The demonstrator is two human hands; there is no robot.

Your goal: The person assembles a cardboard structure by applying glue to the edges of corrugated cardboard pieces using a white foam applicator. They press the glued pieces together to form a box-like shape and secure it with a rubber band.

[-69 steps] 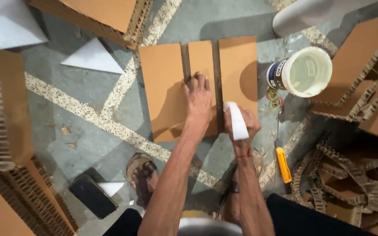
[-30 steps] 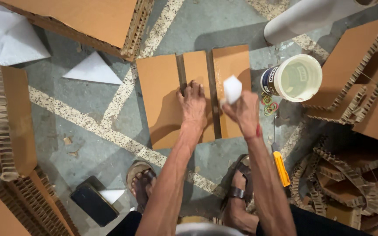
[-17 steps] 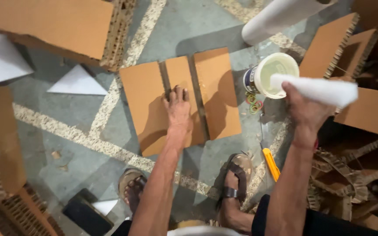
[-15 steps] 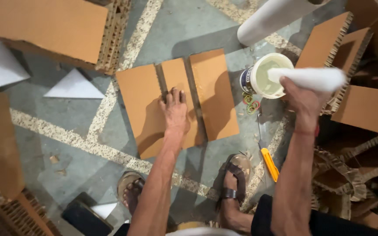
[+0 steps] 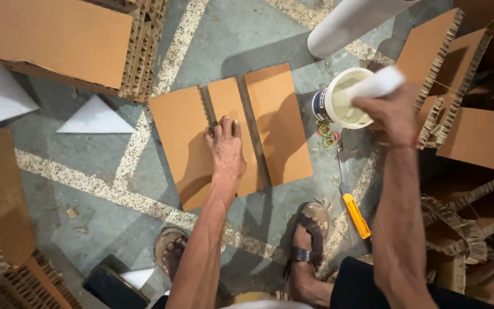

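A white applicator [image 5: 375, 84] has been carried from the cardboard panel [image 5: 230, 134] to the tub of pale paste [image 5: 345, 98].

The left hand [image 5: 226, 150] is pressed flat, fingers spread, on the panel; the right hand [image 5: 393, 111] is closed around the applicator, seemingly dipped for more paste.
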